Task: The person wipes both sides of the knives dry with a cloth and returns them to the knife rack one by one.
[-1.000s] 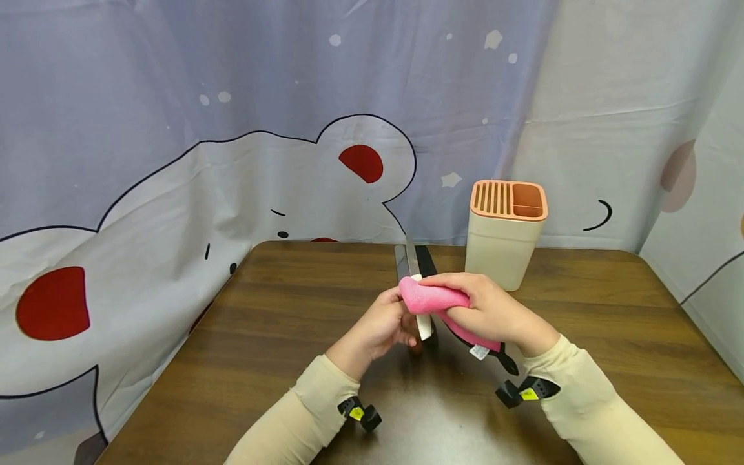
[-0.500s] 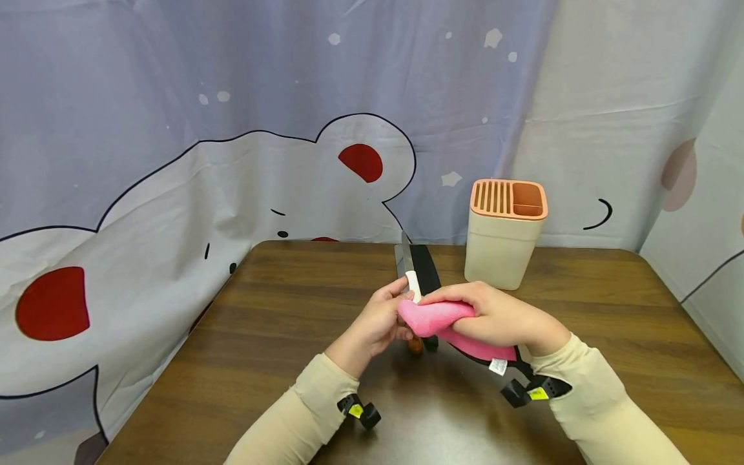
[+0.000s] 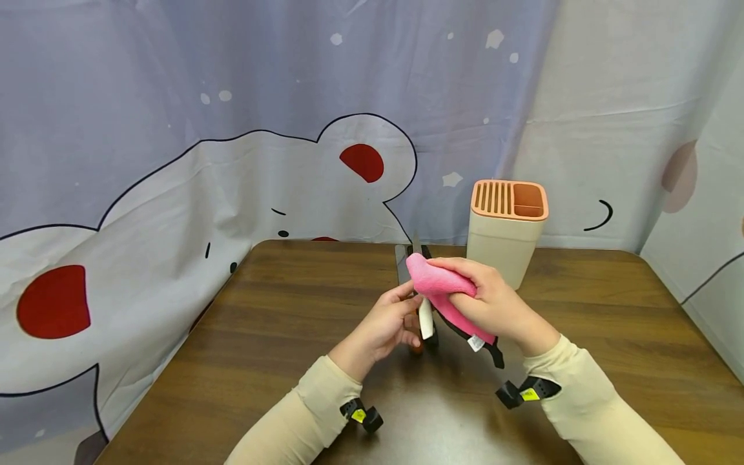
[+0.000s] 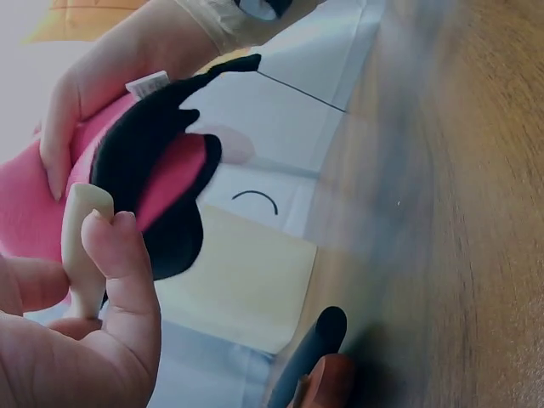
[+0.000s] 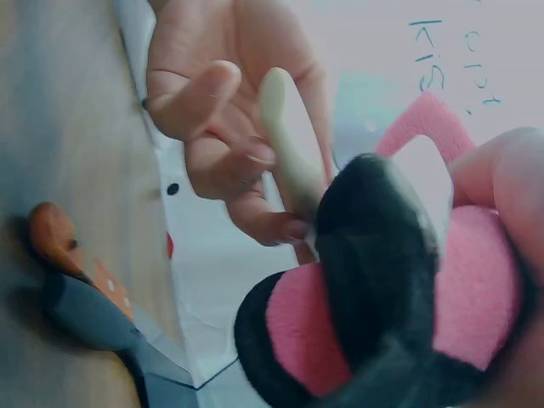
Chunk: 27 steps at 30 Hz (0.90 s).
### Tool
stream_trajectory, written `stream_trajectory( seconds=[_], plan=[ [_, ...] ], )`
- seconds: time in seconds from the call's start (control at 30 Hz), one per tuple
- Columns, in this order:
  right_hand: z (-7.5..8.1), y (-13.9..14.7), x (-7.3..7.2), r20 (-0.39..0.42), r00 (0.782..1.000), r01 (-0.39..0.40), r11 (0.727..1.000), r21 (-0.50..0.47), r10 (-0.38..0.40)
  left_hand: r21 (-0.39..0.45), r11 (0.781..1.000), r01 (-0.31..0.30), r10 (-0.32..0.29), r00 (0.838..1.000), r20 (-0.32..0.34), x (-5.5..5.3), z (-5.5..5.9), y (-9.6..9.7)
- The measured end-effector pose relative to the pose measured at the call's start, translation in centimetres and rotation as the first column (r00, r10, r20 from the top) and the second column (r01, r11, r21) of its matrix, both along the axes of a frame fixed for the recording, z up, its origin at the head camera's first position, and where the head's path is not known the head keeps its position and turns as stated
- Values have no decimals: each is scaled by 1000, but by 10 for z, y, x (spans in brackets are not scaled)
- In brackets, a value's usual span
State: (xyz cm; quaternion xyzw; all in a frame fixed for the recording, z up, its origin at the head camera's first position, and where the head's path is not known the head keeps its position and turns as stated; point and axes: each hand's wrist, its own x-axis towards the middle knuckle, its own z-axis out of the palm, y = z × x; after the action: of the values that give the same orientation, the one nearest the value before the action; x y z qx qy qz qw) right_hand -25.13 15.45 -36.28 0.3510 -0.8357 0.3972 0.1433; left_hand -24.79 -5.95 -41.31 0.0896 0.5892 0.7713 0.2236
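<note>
A brown table [image 3: 325, 284] is seen, its top patterned with dark wood grain and its far corners rounded. Pale light is reflected from its near middle. Toward the far edge, right of centre, an upright holder [image 3: 501, 248] is supported; its cream body is topped in orange, divided into slots on the left and compartments on the right. To its left, two knives are laid side by side, blades pointed toward the far edge: a grey knife [image 3: 402, 265] with an orange-brown handle and, on its right, a black knife [image 5: 89, 314]. Both are partly hidden in the head view. Their handles are set close together.
</note>
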Motion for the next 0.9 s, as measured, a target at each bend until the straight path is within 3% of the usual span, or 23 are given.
stream_trajectory(
  seconds=[0.2,0.37,0.53,0.77,0.9],
  plan=[
    [-5,-4,2,10,999,-42,998,46,42,-12,999,-30,31,999,18,3,2,1],
    [-3,-1,4,40,997,-70,996,56,68,-22,999,-36,36,999,-6,3,1,1],
    [1,0,8,65,988,-148,984,99,142,-35,997,-68,68,997,-23,1,-2,1],
    [6,2,12,189,951,-274,951,144,245,8,998,-68,68,998,7,-1,-5,0],
    [9,7,11,258,923,-323,939,120,285,13,997,-79,79,997,17,-3,-6,-1]
  ],
)
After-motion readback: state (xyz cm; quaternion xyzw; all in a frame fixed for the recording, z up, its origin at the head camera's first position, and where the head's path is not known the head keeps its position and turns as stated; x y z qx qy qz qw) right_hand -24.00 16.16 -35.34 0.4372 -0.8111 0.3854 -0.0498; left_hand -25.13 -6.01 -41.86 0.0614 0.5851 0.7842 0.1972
